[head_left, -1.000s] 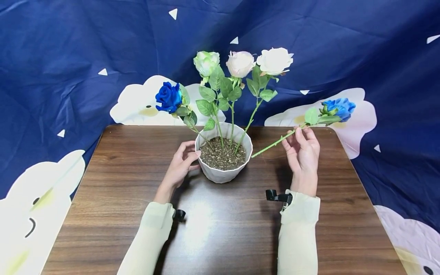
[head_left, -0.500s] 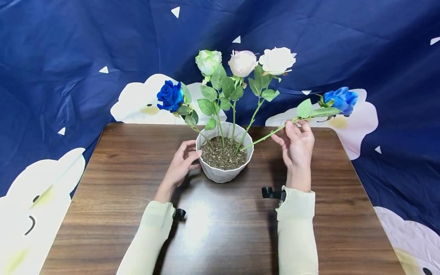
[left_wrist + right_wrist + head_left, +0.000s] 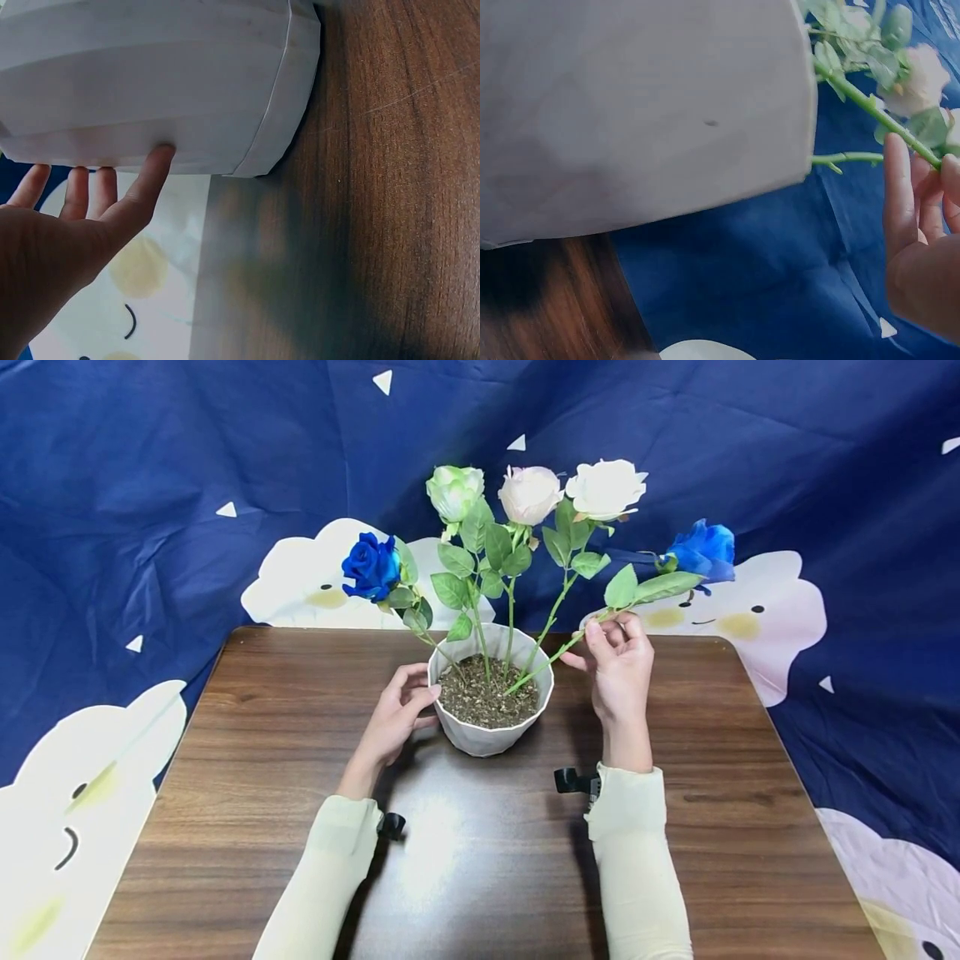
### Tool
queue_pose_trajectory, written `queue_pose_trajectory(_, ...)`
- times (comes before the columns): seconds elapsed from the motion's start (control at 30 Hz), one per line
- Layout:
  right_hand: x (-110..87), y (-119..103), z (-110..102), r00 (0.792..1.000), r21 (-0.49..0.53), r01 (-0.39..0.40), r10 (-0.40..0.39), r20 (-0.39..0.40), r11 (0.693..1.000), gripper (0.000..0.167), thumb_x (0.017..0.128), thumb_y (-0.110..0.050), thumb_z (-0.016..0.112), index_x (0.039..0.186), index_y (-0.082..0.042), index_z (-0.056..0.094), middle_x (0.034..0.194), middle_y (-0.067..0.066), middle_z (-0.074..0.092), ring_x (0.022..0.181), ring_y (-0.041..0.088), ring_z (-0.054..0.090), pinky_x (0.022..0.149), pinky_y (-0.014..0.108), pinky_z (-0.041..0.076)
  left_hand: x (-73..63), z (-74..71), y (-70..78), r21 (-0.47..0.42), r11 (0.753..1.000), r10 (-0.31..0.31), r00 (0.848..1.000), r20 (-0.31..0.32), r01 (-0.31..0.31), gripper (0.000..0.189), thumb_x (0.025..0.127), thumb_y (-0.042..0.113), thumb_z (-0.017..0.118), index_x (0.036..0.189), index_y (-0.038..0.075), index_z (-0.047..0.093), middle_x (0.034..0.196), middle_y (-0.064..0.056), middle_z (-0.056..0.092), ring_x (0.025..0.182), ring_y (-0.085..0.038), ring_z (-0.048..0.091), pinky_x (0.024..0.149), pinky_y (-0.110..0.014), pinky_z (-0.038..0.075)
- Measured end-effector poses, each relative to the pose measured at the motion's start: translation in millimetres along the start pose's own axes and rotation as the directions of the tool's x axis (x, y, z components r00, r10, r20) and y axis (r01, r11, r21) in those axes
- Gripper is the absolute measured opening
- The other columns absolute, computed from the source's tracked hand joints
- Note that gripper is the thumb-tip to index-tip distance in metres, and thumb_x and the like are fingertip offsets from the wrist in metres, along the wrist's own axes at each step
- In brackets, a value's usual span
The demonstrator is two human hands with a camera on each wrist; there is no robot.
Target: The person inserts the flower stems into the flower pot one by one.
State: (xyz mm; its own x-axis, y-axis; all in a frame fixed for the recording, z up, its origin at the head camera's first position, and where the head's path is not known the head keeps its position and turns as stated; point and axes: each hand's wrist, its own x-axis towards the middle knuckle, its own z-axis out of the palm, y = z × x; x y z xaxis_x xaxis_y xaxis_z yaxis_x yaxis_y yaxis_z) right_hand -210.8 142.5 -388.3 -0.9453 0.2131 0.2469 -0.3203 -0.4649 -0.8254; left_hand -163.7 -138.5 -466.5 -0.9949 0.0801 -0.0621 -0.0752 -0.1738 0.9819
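My right hand [image 3: 622, 672] pinches the green stem of a light-blue artificial rose [image 3: 701, 552] between thumb and fingers, to the right of the pot. The stem slants down to the left over the rim, its lower end right at the soil [image 3: 487, 706]. In the right wrist view the pinched stem [image 3: 877, 112] crosses the pot's edge. My left hand [image 3: 393, 714] rests its fingertips against the outer left side of the white faceted flowerpot [image 3: 483, 742]. The left wrist view has these fingertips [image 3: 159, 156] on the pot wall.
In the pot stand a dark-blue rose [image 3: 371, 567], a green-white rose [image 3: 455, 493], a pale-pink rose [image 3: 530, 495] and a white rose [image 3: 607, 489]. The pot stands on a brown wooden table [image 3: 480, 860] before a blue cloth [image 3: 187, 435] with cloud prints.
My right hand has moved left with the light-blue rose. Its stem end has passed from outside the rim to over the soil, and the bloom has risen. My left hand stays at the pot.
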Motion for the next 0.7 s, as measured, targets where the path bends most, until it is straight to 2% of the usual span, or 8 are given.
queue_pose_trajectory(0.2, -4.8, 9.0, 11.0, 0.998, -0.086, 0.055, -0.053, 0.034, 0.995, 0.022, 0.093, 0.013, 0.061, 0.094, -0.008, 0.056, 0.088, 0.006, 0.058, 0.073, 0.013, 0.06, 0.056, 0.034, 0.062, 0.4, -0.6, -0.3, 0.001, 1.0, -0.001, 1.0, 0.002, 0.001, 0.047, 0.1, 0.009, 0.059, 0.143, 0.002, 0.042, 0.126, -0.017, 0.051, 0.103, -0.019, 0.058, 0.084, -0.046, 0.059)
queue_pose_trajectory(0.33, -7.1, 15.7, 15.0, 0.995, -0.174, 0.089, -0.078, 0.067, 0.981, 0.021, 0.093, 0.013, 0.062, 0.095, -0.006, 0.056, 0.09, 0.006, 0.058, 0.075, 0.011, 0.06, 0.059, 0.031, 0.062, 0.6, -0.3, -0.9, 0.004, 1.0, 0.001, 1.0, 0.002, -0.001, 0.047, 0.1, 0.01, 0.059, 0.143, 0.002, 0.042, 0.127, -0.017, 0.051, 0.103, -0.019, 0.058, 0.084, -0.045, 0.059)
queue_pose_trajectory(0.57, -10.1, 25.0, 20.2, 0.982, -0.351, 0.154, -0.105, 0.154, 0.924, 0.012, 0.094, 0.01, 0.063, 0.099, 0.009, 0.052, 0.088, 0.003, 0.06, 0.075, 0.014, 0.063, 0.061, 0.026, 0.061, 1.1, -0.5, -1.4, 0.003, 1.0, 0.001, 1.0, -0.001, -0.001, 0.047, 0.099, 0.01, 0.059, 0.142, 0.002, 0.043, 0.126, -0.017, 0.051, 0.102, -0.02, 0.058, 0.084, -0.048, 0.059)
queue_pose_trajectory(0.7, -12.7, 30.0, 26.3, 0.974, -0.41, 0.173, -0.094, 0.205, 0.896, 0.013, 0.095, 0.008, 0.063, 0.1, 0.011, 0.051, 0.088, 0.007, 0.063, 0.077, 0.019, 0.068, 0.061, 0.027, 0.061, 0.3, -0.6, -0.5, 0.003, 1.0, 0.003, 1.0, -0.001, -0.003, 0.047, 0.099, 0.01, 0.059, 0.142, 0.002, 0.043, 0.125, -0.017, 0.051, 0.102, -0.02, 0.058, 0.085, -0.049, 0.058)
